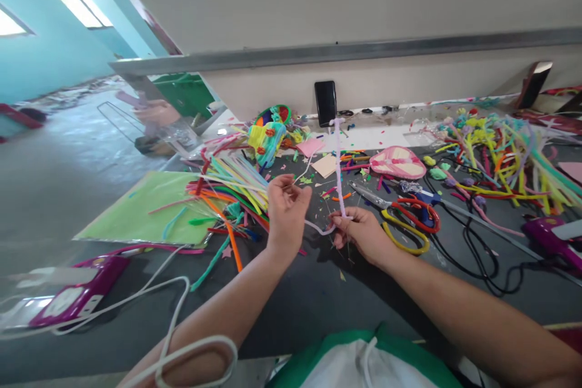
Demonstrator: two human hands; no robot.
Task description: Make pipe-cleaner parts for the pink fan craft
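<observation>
Lilac fuzzy stem (340, 179) stands nearly upright over the middle of the bench; its foot is pinched between thumb and fingers of the right hand (357, 231). A pale strand (322, 231) curves from that grip toward the left hand (287, 212), whose fingers curl near the thumb; blur there, so I cannot tell whether they are clamped on it.

Handling, my judgement: pinch firmly right at the junction, guide the loose strand with light, even tension, and mind the thin wires poking out below the right fingers.

Surface: dark bench top (313, 309), strewn with scraps. Stem bundle (239, 176) beyond the left hand; scissors (387, 204) just beside the right; purple glue gun (86, 291) at far left. White cable (213, 340) crosses the left forearm and could snag.

Room: phone (326, 103) leaning on a pale panel (386, 6); green bin (184, 91) behind; blue wall (36, 48) and bright windows at left.
</observation>
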